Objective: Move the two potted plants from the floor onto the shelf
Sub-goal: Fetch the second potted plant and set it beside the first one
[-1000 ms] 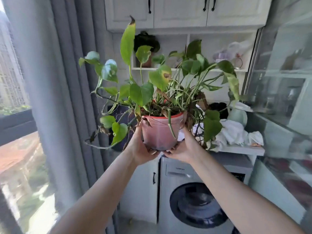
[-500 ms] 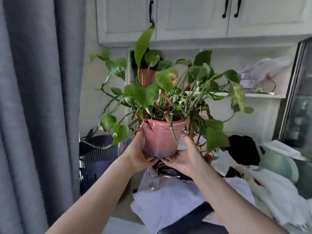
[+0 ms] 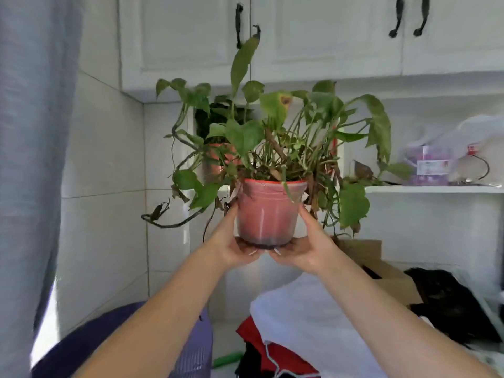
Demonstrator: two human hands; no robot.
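Observation:
I hold a pink plastic pot [image 3: 268,211] with a leafy trailing green plant [image 3: 275,132] up in front of me, upright. My left hand [image 3: 231,241] cups its lower left side and my right hand [image 3: 308,244] cups its lower right side, fingers under the base. The pot hangs in front of the white shelf [image 3: 433,189], its rim about level with the shelf board. A second potted plant [image 3: 215,156] in a similar reddish pot stands on the shelf's left bay, mostly hidden behind the leaves.
White cabinets with black handles [image 3: 239,25] hang above the shelf. Plastic bags [image 3: 450,156] fill the shelf's right bay. Below lie a cardboard box [image 3: 381,271], white and red cloths [image 3: 308,323], a purple basket [image 3: 191,350] and a grey curtain [image 3: 30,159] at left.
Both hands have carried the pot higher and nearer the shelf. My view has tilted up and moved in, so the cabinets and shelf look larger.

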